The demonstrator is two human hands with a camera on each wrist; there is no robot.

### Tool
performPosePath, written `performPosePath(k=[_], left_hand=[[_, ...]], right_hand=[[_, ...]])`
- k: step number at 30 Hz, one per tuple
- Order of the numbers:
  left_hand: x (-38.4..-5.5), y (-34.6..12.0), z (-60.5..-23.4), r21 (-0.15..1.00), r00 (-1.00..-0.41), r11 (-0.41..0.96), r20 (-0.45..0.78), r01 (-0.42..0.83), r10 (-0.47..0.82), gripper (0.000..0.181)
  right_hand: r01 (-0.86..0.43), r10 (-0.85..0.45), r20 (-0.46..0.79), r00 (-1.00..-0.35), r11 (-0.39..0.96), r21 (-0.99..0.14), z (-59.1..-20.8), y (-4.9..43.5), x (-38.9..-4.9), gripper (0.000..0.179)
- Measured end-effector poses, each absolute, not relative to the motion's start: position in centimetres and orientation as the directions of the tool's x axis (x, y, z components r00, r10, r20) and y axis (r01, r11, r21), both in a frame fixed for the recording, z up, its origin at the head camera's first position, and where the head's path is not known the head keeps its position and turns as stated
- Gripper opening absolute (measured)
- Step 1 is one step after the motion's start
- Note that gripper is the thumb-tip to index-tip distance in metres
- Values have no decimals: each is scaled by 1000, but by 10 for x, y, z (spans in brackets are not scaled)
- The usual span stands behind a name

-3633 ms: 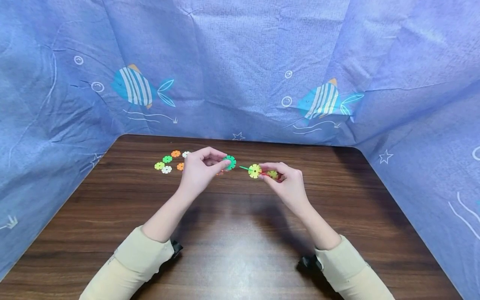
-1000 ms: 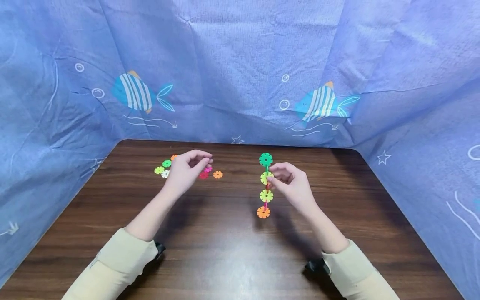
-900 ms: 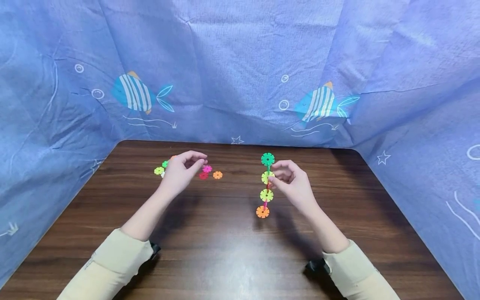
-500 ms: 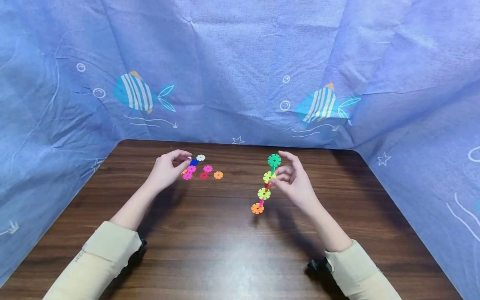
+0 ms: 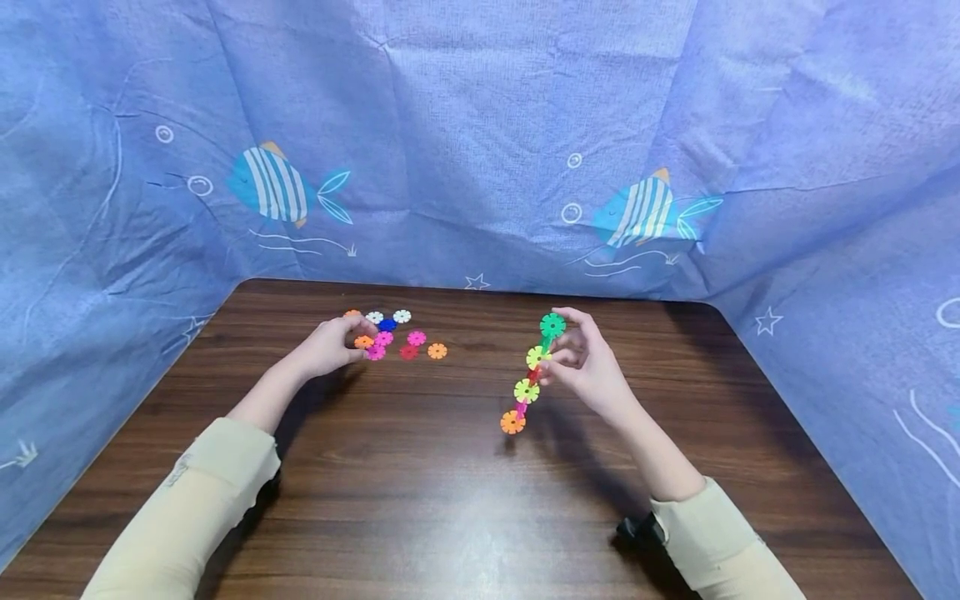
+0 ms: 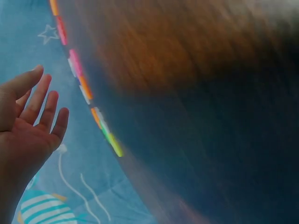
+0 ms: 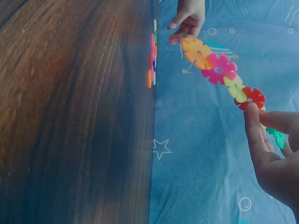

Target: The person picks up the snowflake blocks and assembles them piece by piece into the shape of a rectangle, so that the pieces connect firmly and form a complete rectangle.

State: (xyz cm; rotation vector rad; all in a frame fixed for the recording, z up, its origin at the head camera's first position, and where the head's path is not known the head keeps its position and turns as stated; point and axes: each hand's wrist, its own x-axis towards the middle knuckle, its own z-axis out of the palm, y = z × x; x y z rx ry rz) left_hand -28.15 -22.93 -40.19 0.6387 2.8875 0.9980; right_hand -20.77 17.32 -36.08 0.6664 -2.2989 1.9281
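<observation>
My right hand (image 5: 588, 367) pinches a chain of interlocked snowflake discs (image 5: 527, 391) near its upper part, thumb by a yellow disc. The chain slants in the air: a green disc (image 5: 552, 325) on top, yellow, red and pink ones below, an orange disc (image 7: 196, 52) at the low end. At the left, my left hand (image 5: 330, 346) reaches over loose snowflake discs (image 5: 383, 338), thumb and fingers apart around an orange one. In the left wrist view the left hand (image 6: 35, 116) has spread fingers and nothing between them. Some discs are hidden behind it.
A red disc (image 5: 408, 352), a pink disc (image 5: 416, 337) and an orange disc (image 5: 437, 351) lie right of the pile. White discs (image 5: 402, 317) lie behind. The brown wooden table (image 5: 420, 500) ends at a blue fish-print cloth (image 5: 465, 150).
The green disc that my left hand held is now on the chain's top. My left hand has moved left to the loose discs. The chain has gone from level to upright, then tilted.
</observation>
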Motion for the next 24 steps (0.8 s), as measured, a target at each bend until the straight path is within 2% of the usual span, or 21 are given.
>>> performPosePath(k=[12,17,24], left_hand=[[-296,-225,-412,498,-924,793,48,352,380,30],[-300,-225,-417,449,-908,803,52,392,415,28],[-304,-227,-422,498,-893,761,62,416,447,23]], right_hand=[[-327,-267,293,-918,91,-941,-364,177,-209,76],[-328,-279,291,-915,94,-940,-366,178,-210,76],[-307,-302,269,-914,84,-948,-366,179,-209,76]])
